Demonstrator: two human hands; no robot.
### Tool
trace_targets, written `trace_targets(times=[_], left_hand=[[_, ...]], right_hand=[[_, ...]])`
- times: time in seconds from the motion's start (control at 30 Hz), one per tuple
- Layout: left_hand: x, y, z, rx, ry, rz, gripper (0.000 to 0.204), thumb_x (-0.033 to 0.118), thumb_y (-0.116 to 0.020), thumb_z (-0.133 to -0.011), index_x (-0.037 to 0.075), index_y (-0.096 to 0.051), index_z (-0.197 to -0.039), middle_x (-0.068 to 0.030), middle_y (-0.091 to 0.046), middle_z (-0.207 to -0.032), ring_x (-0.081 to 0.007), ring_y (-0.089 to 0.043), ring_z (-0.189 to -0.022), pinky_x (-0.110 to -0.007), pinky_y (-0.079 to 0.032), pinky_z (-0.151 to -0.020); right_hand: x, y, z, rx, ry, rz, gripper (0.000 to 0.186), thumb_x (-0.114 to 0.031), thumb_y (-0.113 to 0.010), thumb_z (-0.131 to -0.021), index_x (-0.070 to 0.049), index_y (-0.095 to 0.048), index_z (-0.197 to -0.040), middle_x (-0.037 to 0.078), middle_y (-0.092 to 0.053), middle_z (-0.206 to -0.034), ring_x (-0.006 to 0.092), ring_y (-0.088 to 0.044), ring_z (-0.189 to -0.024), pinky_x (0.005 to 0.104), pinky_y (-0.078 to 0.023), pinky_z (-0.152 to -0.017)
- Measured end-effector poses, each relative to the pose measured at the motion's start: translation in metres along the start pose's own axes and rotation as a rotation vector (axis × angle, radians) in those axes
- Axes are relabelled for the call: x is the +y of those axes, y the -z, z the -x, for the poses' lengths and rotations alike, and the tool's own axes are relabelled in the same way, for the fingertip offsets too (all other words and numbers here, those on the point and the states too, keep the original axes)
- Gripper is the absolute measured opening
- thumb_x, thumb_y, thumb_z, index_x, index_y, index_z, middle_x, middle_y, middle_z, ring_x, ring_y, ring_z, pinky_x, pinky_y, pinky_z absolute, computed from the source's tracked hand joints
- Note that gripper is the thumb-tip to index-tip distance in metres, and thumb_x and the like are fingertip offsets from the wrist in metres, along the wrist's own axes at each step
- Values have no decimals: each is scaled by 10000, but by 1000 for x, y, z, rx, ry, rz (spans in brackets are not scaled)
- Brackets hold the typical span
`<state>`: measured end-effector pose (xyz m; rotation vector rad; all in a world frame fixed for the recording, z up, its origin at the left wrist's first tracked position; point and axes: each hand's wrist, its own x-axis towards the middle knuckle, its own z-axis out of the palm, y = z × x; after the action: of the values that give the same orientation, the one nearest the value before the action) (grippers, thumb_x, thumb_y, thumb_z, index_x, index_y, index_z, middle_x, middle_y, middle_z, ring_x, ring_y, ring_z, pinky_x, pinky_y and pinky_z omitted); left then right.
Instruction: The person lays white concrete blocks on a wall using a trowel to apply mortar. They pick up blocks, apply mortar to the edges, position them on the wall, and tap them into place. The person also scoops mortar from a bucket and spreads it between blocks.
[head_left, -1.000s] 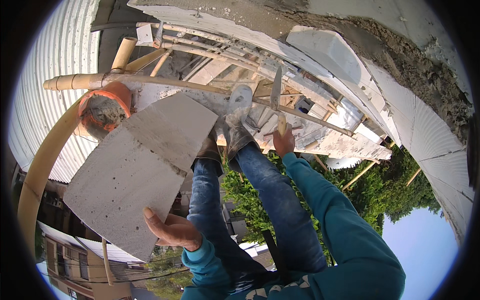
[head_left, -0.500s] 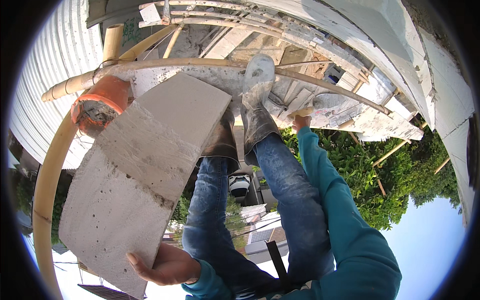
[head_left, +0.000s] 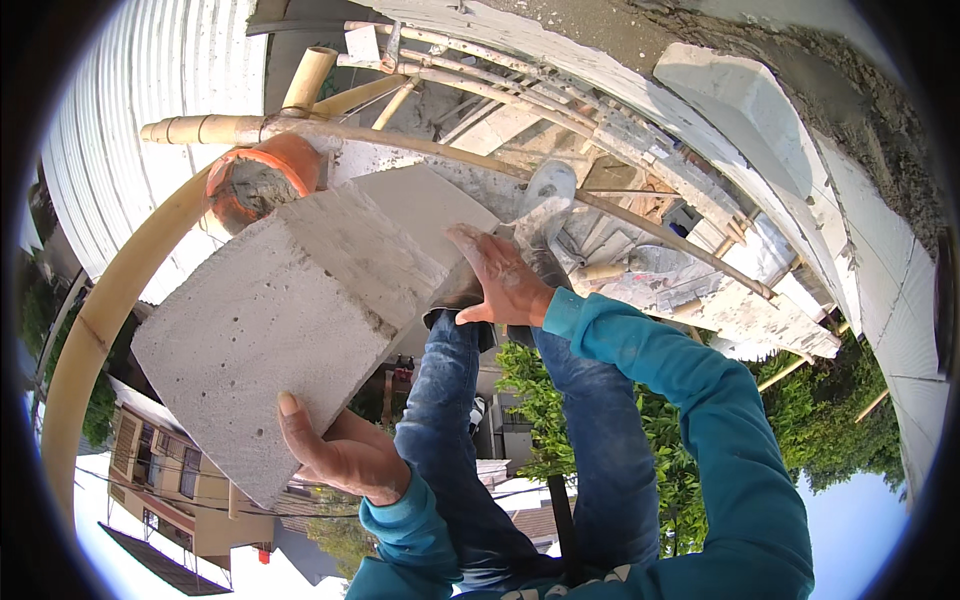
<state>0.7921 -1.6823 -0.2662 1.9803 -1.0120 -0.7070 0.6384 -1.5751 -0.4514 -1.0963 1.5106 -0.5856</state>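
Note:
A pale grey, porous concrete block (head_left: 235, 345) is tilted in front of me at the left. My left hand (head_left: 350, 452) grips its near lower corner, thumb on the pitted face and fingers out of sight behind. Against its far side lies a smooth grey slab surface (head_left: 425, 205); I cannot tell whether it belongs to the same block. My right hand (head_left: 508, 278) is open, fingers stretched toward the right edge of that surface. To its right, a trowel (head_left: 655, 259) with a pale handle lies on the mortar-spattered platform (head_left: 735, 300).
An orange bucket (head_left: 300, 160) with grey mortar stands beyond the block. Bamboo poles (head_left: 85, 335) frame the platform at the left and far side. A block wall (head_left: 870, 290) topped with wet mortar (head_left: 840, 95) rises at the right. Houses and greenery show far below.
My right hand has let go of the trowel handle and come left to the block. The block has tilted and shifted in my left hand. The whole view has turned somewhat.

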Motion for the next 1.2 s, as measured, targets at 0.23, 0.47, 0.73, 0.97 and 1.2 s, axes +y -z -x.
trace_targets(times=[0.23,0.47,0.73,0.97,1.2], left_hand=[[-11,-4,-23,-206,-508,-375,286,114,-580,-973,161,-624,-1252,-166,-599,-1209,-252,-631,-1102,-383,-560,-930],[11,-15,-55,-260,-553,-614,324,13,-620,-921,96,-632,-1235,-167,-669,-1078,-239,-658,-1014,-384,-560,-901],[59,-39,-114,-143,255,287,427,127,-700,-854,-117,-599,-1188,-207,-561,-1209,-288,-550,-1139,-418,-476,-980],[66,-103,-200,-421,409,438,408,91,-646,-854,-82,-551,-1211,-213,-595,-1196,-351,-580,-1149,-491,-462,-1027],[78,-221,-248,-494,337,359,316,155,-620,-887,-55,-558,-1115,-223,-597,-1111,-385,-594,-1115,-588,-527,-965]], right_hand=[[19,-61,-29,381,132,153,1014,-340,-902,-583,-89,-375,-1412,171,-366,-1448,399,-327,-1382,531,-272,-1161],[15,-61,-45,467,153,7,994,-199,-920,-517,-96,-408,-1363,159,-444,-1374,386,-407,-1323,562,-307,-1101],[-40,32,-26,528,169,241,880,-202,-879,-546,-79,-489,-1324,148,-518,-1325,361,-468,-1268,514,-341,-1045],[-84,136,-36,600,175,436,789,-191,-856,-610,-90,-533,-1323,124,-547,-1287,321,-490,-1210,499,-331,-1003],[-79,206,-86,701,226,697,824,-225,-871,-610,-119,-527,-1352,88,-566,-1191,292,-503,-1170,464,-346,-971]])
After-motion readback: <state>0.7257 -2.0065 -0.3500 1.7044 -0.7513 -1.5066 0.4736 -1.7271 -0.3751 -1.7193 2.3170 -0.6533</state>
